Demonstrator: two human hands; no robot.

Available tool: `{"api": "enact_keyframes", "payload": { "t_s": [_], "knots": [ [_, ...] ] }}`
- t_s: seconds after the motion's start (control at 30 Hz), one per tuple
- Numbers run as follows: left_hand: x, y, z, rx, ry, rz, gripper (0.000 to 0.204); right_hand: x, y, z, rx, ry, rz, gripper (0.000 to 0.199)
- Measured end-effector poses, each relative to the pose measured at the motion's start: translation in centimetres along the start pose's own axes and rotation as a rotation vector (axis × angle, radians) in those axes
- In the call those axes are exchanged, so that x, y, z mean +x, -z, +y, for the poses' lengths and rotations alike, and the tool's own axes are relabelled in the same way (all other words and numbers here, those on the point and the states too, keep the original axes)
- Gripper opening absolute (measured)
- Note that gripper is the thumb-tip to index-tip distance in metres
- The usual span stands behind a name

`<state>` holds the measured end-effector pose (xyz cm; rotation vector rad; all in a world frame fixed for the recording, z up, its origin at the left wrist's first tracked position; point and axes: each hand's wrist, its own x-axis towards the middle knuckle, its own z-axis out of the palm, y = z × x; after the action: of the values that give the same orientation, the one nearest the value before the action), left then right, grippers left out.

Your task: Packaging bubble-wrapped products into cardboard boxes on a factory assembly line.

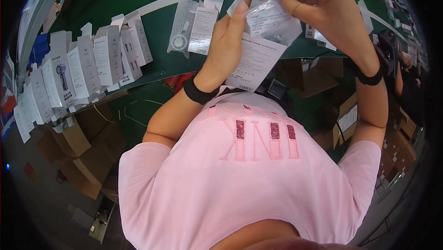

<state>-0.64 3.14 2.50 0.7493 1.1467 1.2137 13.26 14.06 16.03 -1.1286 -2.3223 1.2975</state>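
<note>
My left hand [226,44] is wrapped round a white printed box [259,62], its thumb along the edge near the top. Flaps stand up at the box's open end. Over that end lies a clear plastic bag [273,19] with small print on it; what it contains is hard to make out. Thumb and fingers of my right hand [318,1] pinch the bag's upper edge. Left of my left hand, another white box [203,29] lies on the green table, beside a grey item with a round end in a clear bag [181,31].
Several white boxes [107,58] stand in rows along the table's left side, some with raised flaps. Open cardboard cartons [87,164] sit below at left, and another carton [314,77] is under the table's edge at right. A dark device [388,49] is near my right wrist.
</note>
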Motion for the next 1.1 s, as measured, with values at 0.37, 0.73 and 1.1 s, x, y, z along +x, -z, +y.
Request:
{"api": "enact_keyframes", "payload": {
  "t_s": [0.37,0.73,1.1],
  "knots": [
    [-1.7,-3.4,-0.4,-0.251,0.12,-0.093,0.062,1.6,-0.5,0.6,-0.448,-0.151,-0.778,0.022],
    [-3.0,-2.5,-3.8,-0.134,-0.223,-0.2,0.057,0.5,0.5,1.4,0.121,-0.319,-0.88,0.028],
    [-1.9,0.2,-0.4,0.342,-0.548,-0.443,0.051,-8.8,-5.7,9.4,0.617,0.002,0.027,0.059]
  ]
}}
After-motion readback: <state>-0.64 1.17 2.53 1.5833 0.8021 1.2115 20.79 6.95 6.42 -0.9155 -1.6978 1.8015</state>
